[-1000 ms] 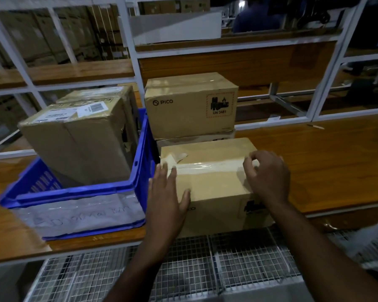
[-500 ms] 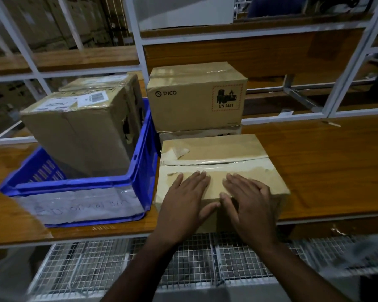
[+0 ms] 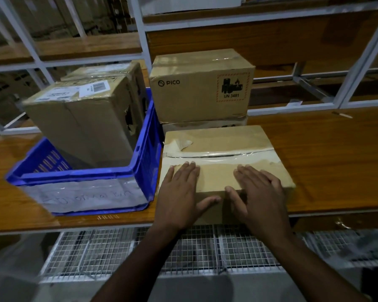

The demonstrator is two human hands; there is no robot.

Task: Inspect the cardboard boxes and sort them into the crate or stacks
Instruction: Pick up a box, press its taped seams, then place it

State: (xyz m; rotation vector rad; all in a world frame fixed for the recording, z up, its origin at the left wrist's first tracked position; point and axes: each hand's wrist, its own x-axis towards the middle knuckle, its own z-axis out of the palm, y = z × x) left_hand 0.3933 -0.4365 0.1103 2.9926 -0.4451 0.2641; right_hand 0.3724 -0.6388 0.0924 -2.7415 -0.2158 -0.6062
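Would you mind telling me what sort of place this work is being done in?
Probably a warehouse or packing station: taped cardboard boxes stacked on a wooden bench, a blue crate holding more boxes, and white metal racking behind.

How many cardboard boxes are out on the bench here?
5 that I can see: two standing in the blue crate, front box and rear box; the PICO box stacked on a mostly hidden box; the taped box under both hands. More may be hidden.
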